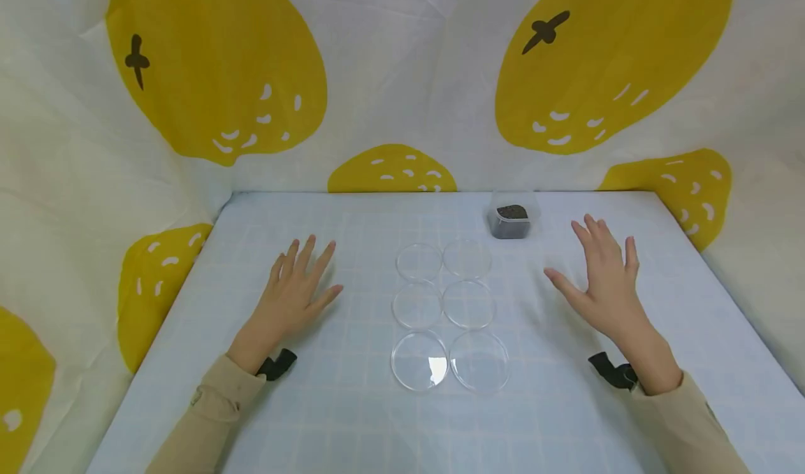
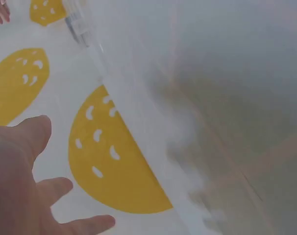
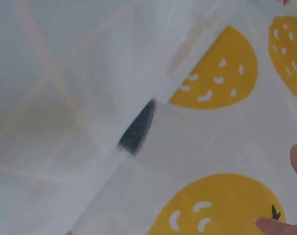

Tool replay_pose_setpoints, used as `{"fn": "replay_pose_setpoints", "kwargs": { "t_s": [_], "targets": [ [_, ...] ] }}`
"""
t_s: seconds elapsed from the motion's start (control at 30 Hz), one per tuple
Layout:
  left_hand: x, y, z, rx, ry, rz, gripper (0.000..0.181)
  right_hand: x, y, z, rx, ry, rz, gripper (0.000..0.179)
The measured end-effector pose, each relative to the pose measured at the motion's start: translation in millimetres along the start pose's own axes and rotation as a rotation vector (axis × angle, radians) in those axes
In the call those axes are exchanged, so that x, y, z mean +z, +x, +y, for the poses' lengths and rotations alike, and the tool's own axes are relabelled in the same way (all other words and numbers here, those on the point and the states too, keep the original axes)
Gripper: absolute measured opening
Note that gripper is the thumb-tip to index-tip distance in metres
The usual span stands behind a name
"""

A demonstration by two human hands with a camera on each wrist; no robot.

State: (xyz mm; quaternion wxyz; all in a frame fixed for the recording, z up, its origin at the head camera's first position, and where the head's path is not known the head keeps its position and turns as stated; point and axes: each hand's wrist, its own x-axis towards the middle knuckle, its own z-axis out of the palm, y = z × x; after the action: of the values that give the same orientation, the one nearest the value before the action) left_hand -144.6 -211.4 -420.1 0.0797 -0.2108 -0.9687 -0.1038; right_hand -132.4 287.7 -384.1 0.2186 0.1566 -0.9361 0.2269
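Six clear round dishes (image 1: 468,305) are lying in two columns between table (image 1: 352,425) side edges; one dark-filled tub (image 1: 510,230) is sitting near far edge. Left hand (image 1: 289,303) and right hand (image 1: 606,289) are hovering empty, fingers spread.

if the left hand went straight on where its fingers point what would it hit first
Probably the fruit-print cloth behind the table; the left hand would likely pass left of the clear round dishes, though depth is unclear.

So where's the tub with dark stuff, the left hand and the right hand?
Tub (image 1: 510,230): head view, its front wall.
Left hand (image 1: 291,299): head view, back of the hand.
Right hand (image 1: 606,285): head view, back of the hand.
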Motion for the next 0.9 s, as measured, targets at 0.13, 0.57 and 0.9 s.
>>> {"fn": "replay_pose_setpoints", "kwargs": {
  "t_s": [0.13, 0.57, 0.9],
  "targets": [
    [-1.2, 8.7, -3.3, 0.007, -0.126, 0.023, 0.073, 0.9, 9.5, 7.7, -0.029, 0.126, 0.109, 0.075],
    [7.1, 52.0, -2.8, -0.007, -0.669, 0.067, 0.057, -0.6, 39.1, 15.5, -0.034, 0.315, 0.296, 0.070],
    [9.2, 87.1, 18.2, -0.022, -0.921, 0.090, 0.043, -2.1, 63.1, -9.4, 0.027, 0.576, 0.342, 0.046]
  ]
}}
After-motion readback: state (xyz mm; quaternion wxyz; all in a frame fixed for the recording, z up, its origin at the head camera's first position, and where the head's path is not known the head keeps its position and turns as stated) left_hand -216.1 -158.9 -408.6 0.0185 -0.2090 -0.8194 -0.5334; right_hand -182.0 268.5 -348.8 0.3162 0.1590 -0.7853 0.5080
